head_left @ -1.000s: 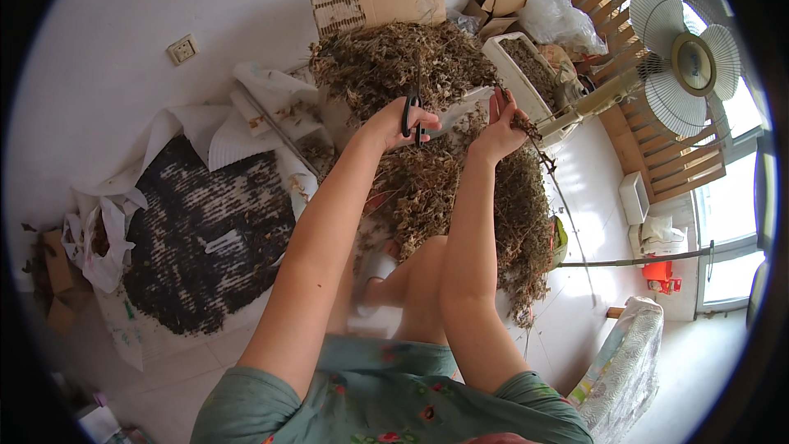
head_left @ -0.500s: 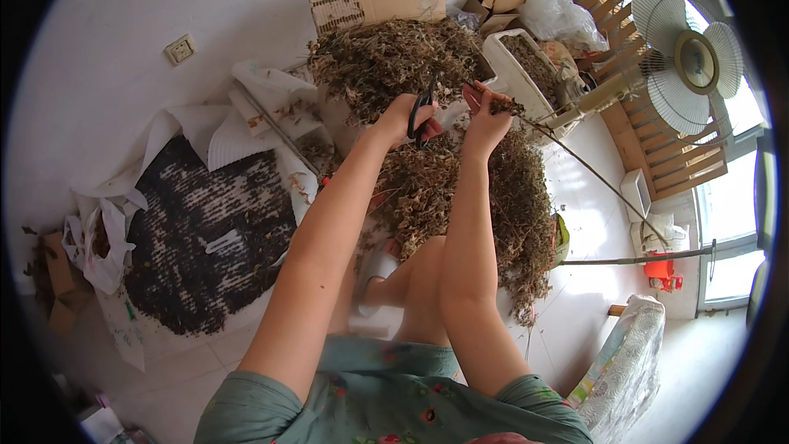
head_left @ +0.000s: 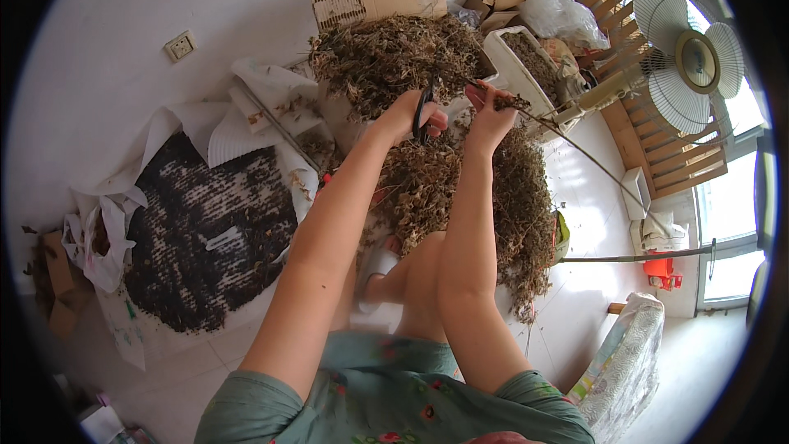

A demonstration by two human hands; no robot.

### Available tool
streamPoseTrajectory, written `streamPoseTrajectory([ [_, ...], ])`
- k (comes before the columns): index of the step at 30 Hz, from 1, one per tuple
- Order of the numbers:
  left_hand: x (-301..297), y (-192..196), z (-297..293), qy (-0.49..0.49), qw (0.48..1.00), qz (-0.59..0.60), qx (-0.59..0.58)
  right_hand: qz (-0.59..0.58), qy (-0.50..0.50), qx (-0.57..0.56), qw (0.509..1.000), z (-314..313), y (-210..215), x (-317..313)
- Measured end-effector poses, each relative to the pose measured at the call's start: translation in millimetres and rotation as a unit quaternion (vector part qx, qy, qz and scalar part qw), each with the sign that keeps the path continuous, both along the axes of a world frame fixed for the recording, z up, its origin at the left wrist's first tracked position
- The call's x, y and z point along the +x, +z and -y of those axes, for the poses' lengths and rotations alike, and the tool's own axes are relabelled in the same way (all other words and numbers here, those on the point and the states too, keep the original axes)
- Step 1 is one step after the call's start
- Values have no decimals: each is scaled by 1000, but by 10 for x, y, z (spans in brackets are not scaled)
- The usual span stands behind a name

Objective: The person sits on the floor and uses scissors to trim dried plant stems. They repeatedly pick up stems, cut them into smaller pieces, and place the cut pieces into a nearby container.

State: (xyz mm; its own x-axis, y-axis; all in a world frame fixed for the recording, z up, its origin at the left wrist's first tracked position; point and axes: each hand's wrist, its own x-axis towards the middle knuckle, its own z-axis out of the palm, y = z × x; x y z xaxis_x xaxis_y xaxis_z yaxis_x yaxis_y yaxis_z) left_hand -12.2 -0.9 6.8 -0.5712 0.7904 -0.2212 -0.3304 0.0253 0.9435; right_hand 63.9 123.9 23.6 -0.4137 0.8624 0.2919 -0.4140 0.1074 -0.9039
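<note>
The left hand (head_left: 413, 115) is gripping a pair of black-handled scissors (head_left: 425, 108), its fingers wrapping the loops while the blades are pointing away from the body; whether the blades are parted, I cannot tell. The right hand (head_left: 491, 119) is closing on a long dried plant stem (head_left: 585, 150), pinching it near one end, just beside a clump of shrivelled leaves (head_left: 514, 102). The stem's short end is jutting toward the scissors without appearing to touch them, and its long bare end is slanting over the tiled floor (head_left: 596, 226) toward the window side.

The stem is probably weighing very little, and it is looking stiff and woody, spanning its length with hardly any sag. Its dry leaves are likely being brittle, crumbling under a squeeze, so the bare wood beside the clump is offering the surer hold. Gripping so near one end is leaving a long lever outside the hand, so a firm pinch would be needed against twisting. The surface is seeming dry and rough rather than slippery.

Under and beyond the hands, a back heap of dried plants (head_left: 386, 62) and a front heap of dried plants (head_left: 523, 193) are lying loosely tangled, likely light and springy.
</note>
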Motion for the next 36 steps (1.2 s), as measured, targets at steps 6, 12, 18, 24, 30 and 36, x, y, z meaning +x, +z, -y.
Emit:
streamPoseTrajectory([
  [6, -68, -85, 29, 0, 1000, -9, 27, 53, 18, 50, 997, 36, 14, -6],
  [12, -12, 33, 41, 3, 998, -54, -31, 12, -11, -2, 1000, 23, -21, -41],
  [18, -63, -87, -9, 27, 954, -258, -154, 8, -27, -39, 999, 17, -6, -36],
  [24, -26, -26, 42, 16, 990, -123, -61, -40, -57, -61, 996, -69, -12, 25],
  [30, 17, 24, 110, -106, 990, -68, -61, -73, -53, -89, 992, -152, -63, 40],
  [36, 35, -340, 14, -161, 979, -118, -39, -71, -20, -162, 984, -53, -70, -25],
])
